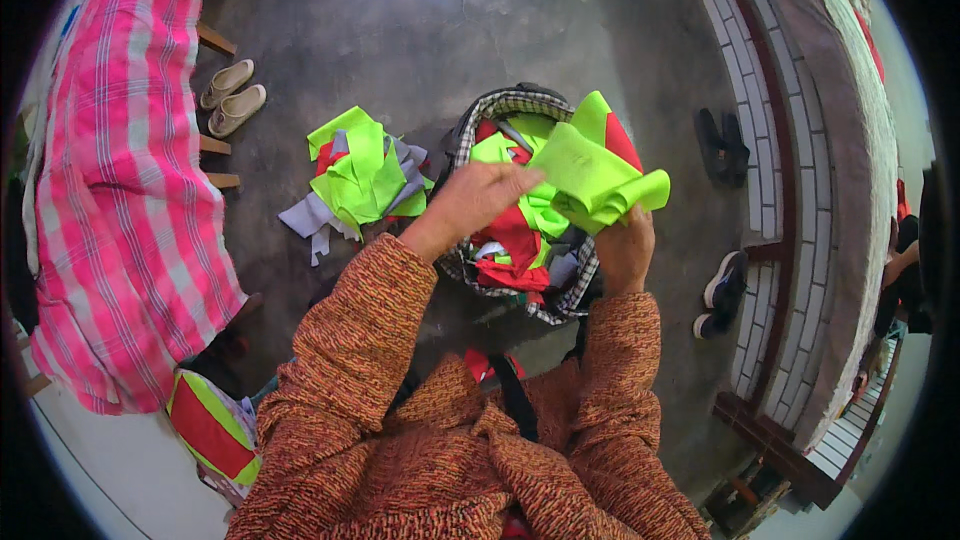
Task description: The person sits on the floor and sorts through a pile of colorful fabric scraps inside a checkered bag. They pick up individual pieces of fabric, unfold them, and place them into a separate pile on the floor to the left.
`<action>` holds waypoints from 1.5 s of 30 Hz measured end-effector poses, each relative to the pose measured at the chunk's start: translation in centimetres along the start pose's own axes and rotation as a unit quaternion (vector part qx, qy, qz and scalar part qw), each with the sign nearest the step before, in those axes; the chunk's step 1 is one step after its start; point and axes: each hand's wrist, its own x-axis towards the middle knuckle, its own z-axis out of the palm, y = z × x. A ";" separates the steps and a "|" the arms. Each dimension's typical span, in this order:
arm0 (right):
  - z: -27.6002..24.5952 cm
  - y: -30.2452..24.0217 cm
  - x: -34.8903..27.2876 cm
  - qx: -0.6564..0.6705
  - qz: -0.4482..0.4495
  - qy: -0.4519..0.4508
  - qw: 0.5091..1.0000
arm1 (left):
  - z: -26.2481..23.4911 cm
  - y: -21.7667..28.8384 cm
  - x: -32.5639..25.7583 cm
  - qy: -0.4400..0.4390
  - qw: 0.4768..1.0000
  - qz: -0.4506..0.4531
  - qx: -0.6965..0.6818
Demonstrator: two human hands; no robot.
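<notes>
My right hand (627, 248) grips a bundle of neon-yellow fabric pieces (590, 165) from below, with a strip of red cloth showing at its upper right. My left hand (482, 202) is at the left edge of that bundle, its fingers reaching toward the cloth; its fingertips are blurred, so I cannot tell if they pinch anything. Beneath both hands stands a bag with a black-and-white checked lining (572, 300). Inside it lie red scraps (512, 240), along with yellow and grey ones.
A loose pile of yellow and grey scraps (360, 175) lies on the floor left of the bag. Beige shoes (238, 110) sit near a pink checked cover (130, 170). Dark shoes (722, 150) and sneakers (722, 292) stand by the white-tiled ledge (755, 140) at right.
</notes>
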 end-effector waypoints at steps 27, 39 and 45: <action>2.8 1.2 -0.9 -0.265 0.023 -0.042 0.963 | -1.0 1.5 0.2 0.125 0.812 0.130 -0.556; 2.1 0.3 -0.7 -0.204 0.029 -0.010 0.979 | -1.9 1.4 0.1 0.127 0.802 0.142 -0.566; 3.2 0.0 -0.2 -0.221 -0.093 0.029 0.970 | -2.3 0.9 0.1 0.173 0.803 0.154 -0.550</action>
